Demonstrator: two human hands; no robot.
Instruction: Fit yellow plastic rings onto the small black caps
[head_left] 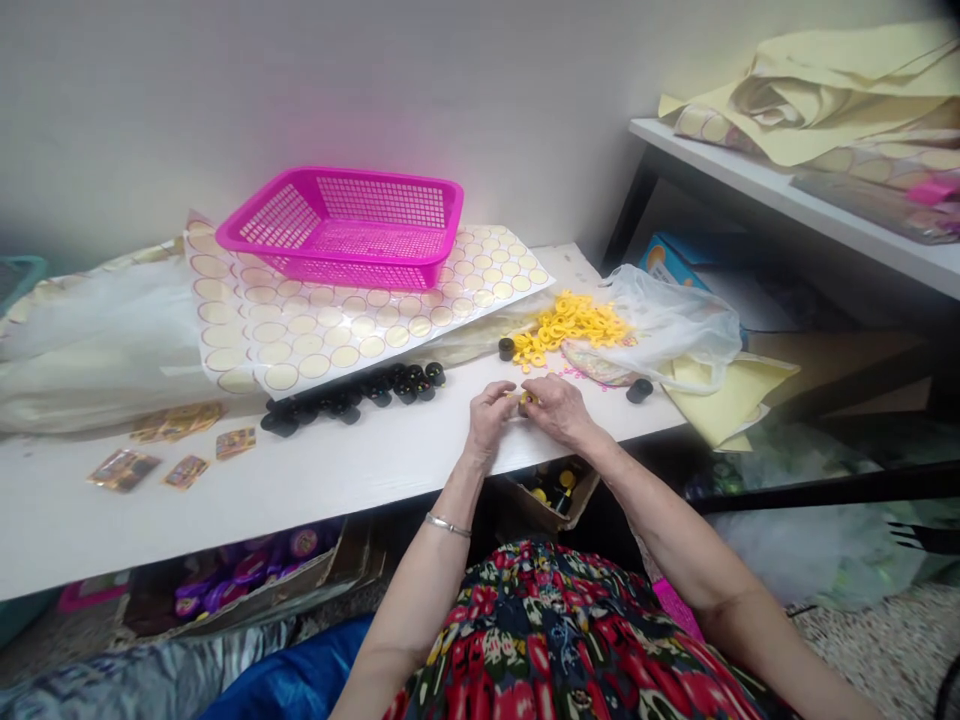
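Observation:
Near the front edge of the white table, my left hand (490, 418) and my right hand (559, 405) meet, fingers closed around a small yellow piece (526, 398). My fingers cover much of this piece, so its full shape is hidden. Just beyond my hands lies a pile of yellow ring-shaped plastic pieces (577, 322), with tiny pink bits scattered before it. One black cap-like piece (507, 349) stands left of that pile; another black piece (639, 390) lies right of my right hand. Several black pieces with yellow spots (405, 383) form a cluster to the left.
A pink basket (337, 272) rests on sheets of round stickers (360, 330) at the back. Small printed packets (124, 469) lie at left. A clear plastic bag (682, 325) sits at right, below a raised shelf (825, 195). Boxes (330, 570) stand under the table.

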